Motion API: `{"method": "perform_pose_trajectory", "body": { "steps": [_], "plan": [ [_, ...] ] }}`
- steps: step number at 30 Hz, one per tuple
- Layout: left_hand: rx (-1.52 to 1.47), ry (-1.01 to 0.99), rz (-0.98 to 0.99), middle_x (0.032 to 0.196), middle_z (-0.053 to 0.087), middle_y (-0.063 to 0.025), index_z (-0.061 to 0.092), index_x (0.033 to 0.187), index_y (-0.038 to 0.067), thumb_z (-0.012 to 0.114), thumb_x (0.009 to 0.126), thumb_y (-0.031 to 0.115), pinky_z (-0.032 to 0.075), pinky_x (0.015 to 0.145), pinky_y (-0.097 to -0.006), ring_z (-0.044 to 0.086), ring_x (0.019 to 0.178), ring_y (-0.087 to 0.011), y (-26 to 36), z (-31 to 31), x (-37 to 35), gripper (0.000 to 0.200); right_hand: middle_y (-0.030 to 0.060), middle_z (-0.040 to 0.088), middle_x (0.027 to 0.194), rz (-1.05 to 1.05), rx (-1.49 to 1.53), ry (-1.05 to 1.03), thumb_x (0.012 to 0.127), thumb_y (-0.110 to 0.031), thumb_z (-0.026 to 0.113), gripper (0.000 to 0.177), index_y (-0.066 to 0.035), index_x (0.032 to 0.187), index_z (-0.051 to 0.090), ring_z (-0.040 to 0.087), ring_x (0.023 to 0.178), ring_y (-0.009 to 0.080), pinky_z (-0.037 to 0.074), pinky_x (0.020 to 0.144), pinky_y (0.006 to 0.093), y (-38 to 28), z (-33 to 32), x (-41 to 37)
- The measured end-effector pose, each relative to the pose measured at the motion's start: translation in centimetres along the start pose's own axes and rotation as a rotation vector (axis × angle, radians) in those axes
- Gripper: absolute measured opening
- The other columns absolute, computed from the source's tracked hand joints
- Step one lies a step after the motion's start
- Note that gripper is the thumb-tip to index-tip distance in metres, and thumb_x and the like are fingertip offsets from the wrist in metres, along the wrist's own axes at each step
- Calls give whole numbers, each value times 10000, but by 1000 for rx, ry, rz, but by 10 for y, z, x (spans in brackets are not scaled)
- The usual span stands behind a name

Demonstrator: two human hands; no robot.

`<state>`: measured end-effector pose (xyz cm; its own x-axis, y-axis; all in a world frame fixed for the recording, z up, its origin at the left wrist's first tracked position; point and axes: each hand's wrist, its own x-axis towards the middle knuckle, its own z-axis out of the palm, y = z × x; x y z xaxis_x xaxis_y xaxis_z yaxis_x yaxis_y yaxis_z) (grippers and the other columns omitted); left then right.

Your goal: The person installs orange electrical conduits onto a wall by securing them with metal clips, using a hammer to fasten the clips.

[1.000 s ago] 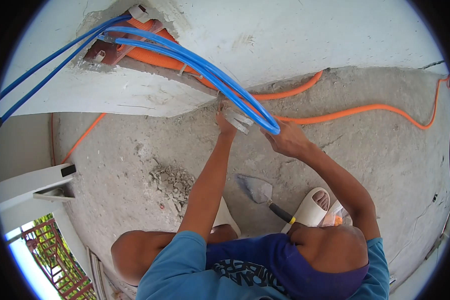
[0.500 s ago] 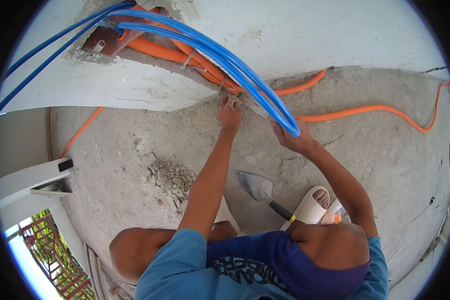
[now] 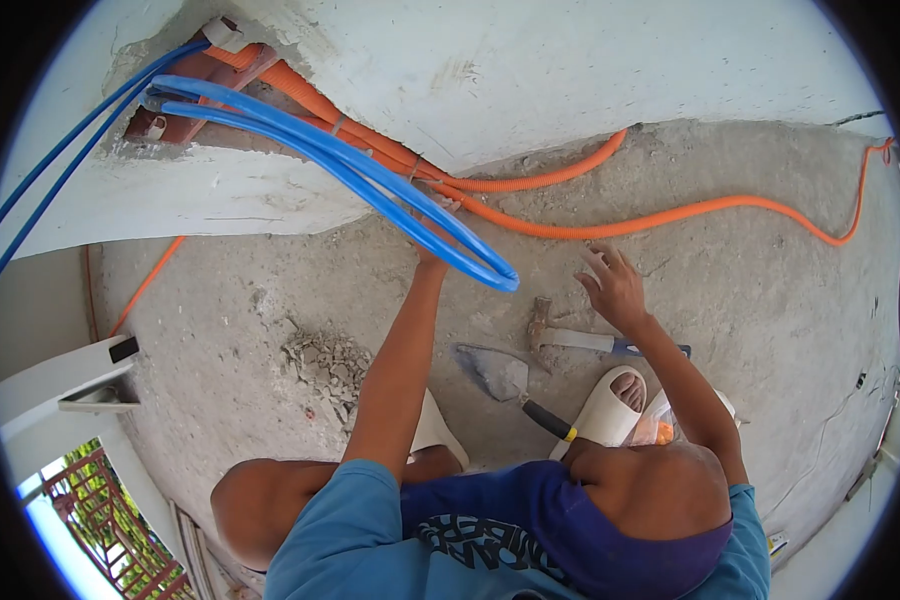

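My left hand [image 3: 438, 218] reaches up to the wall's lower edge, partly hidden behind the loop of blue tubing [image 3: 355, 170]. Its visible fingers are closed at the orange corrugated conduit [image 3: 530, 225], where it leaves the wall. Over the floor, my right hand [image 3: 615, 285] is open with fingers apart and holds nothing. Just below it a hammer [image 3: 585, 340] lies flat, its head to the left. A pointed trowel [image 3: 505, 375] with a black and yellow handle rests near my feet.
A chipped-out recess [image 3: 185, 105] in the white wall [image 3: 570, 60] holds several orange conduits. Broken rubble [image 3: 330, 370] is heaped on the concrete floor at left. A clear plastic bag [image 3: 658, 425] lies beside my right sandal [image 3: 610, 410].
The hammer now lies on the floor where bare concrete showed before. My right hand has moved away from the blue loop and is empty. The view has shifted, and the blue loop appears further left.
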<state>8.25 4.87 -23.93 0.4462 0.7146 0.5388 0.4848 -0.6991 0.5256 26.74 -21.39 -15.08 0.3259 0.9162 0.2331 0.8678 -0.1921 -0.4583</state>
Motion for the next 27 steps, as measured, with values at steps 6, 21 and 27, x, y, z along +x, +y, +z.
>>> {"method": "perform_pose_trajectory", "body": {
  "steps": [6, 21, 27],
  "plan": [
    [-107, -58, -219, 833, 637, -87, 657, 774, 43, 718, 774, 93, 493, 651, -403, 621, 763, -290, 3, -1, 5, 79, 75, 584, 1050, -104, -208, -152, 729, -93, 732, 231, -71, 950, 667, 638, 871, 284, 539, 681, 412, 55, 42, 77],
    [-77, -23, -184, 824, 645, -88, 614, 866, 50, 700, 813, 73, 497, 626, -397, 636, 740, -264, 9, -4, 3, 103, 106, 611, 1023, 77, -163, -201, 765, -233, 755, 236, -12, 776, 672, 665, 804, 302, 536, 688, 413, 42, 48, 103],
    [-406, 15, -396, 863, 706, -109, 647, 921, -14, 676, 864, 68, 526, 663, -283, 667, 751, -157, 11, -9, -8, 105, 100, 624, 1041, 144, -166, -176, 760, -239, 761, 249, -8, 751, 668, 672, 786, 307, 539, 676, 408, 38, 49, 105]
  ]
}}
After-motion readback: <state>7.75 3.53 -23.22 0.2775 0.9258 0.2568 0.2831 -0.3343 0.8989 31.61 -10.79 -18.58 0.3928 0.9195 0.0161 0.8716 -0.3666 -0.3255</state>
